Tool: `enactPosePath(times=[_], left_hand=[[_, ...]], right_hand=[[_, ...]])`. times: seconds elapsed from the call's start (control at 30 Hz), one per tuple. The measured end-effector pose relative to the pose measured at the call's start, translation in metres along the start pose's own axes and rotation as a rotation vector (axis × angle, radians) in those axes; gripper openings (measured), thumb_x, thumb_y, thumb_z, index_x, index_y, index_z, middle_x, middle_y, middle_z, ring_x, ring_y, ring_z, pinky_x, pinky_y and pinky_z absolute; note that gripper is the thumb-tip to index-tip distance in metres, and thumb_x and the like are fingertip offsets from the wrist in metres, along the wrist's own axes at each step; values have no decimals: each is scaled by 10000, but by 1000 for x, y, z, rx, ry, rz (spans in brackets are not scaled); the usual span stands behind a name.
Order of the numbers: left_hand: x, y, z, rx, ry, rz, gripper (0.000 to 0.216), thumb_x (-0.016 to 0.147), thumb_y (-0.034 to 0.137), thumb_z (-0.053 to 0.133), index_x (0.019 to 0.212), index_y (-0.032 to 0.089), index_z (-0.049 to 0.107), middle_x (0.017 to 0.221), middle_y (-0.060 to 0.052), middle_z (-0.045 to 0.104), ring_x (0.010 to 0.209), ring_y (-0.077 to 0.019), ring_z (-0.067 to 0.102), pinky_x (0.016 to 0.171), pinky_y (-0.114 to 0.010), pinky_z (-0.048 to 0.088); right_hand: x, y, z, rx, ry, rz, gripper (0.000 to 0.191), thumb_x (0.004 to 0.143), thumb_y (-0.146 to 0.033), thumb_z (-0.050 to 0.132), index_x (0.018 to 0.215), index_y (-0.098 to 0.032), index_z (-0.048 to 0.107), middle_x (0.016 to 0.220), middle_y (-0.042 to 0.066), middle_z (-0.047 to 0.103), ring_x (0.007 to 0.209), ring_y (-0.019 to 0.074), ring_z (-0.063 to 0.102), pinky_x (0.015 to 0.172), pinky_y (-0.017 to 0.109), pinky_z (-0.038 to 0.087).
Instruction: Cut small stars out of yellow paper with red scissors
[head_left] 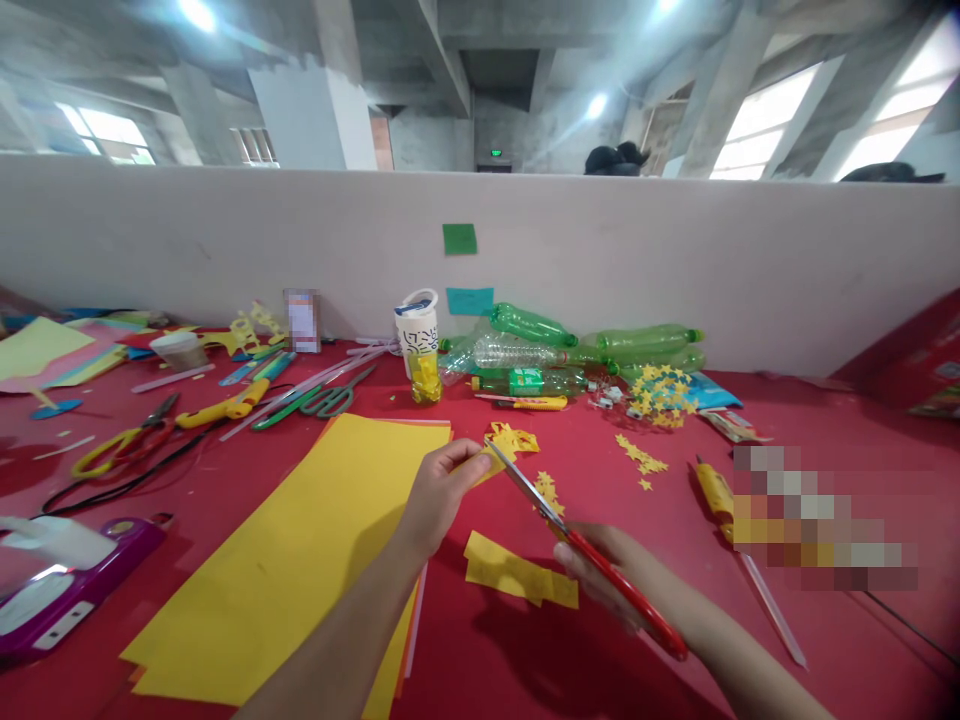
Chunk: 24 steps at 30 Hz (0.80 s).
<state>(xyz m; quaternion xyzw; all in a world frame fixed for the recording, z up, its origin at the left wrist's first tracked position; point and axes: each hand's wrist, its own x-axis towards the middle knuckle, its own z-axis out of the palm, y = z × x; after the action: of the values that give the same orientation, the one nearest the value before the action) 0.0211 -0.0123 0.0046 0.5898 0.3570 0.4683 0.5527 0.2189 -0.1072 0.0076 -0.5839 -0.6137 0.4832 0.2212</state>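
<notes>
My left hand [442,490] pinches a small piece of yellow paper [496,458] between thumb and fingers. In my right hand [611,570] are red-handled scissors [555,522], their blades pointing up and left, with the tips at the edge of that paper. Yellow paper scraps [517,438] lie just beyond the tips, and small yellow paper stars [549,492] sit beneath the blades. Below, yellow paper strips [517,572] rest on the red table. A stack of large yellow sheets [300,550] lies under my left forearm, with orange and pink edges showing.
Green plastic bottles [532,325] lie along the white partition [337,230], beside a white cup [417,330]. A pile of yellow stars [661,392] and a yellow glue gun [716,497] are on the right. At left are green-handled scissors [326,400], pliers [139,435] and a purple device [82,590].
</notes>
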Motion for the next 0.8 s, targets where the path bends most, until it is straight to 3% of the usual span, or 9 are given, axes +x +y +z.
enactPosePath(times=[0.47, 0.8], left_hand=[[2, -6, -1, -28, 18, -11, 183, 779, 296, 568, 676, 146, 590, 648, 21, 508, 661, -106, 433, 653, -212, 349], [2, -5, -2, -14, 15, -4, 186, 781, 291, 563, 663, 148, 575, 633, 25, 494, 633, -97, 435, 633, -212, 352]], right_hand=[[1, 3, 5, 42, -12, 66, 388, 836, -543, 467, 682, -194, 394, 492, -80, 362, 374, 41, 299, 353, 171, 194], [3, 3, 4, -10, -13, 11, 414, 837, -564, 443, 663, -195, 369, 550, -61, 355, 435, 53, 326, 378, 165, 222]])
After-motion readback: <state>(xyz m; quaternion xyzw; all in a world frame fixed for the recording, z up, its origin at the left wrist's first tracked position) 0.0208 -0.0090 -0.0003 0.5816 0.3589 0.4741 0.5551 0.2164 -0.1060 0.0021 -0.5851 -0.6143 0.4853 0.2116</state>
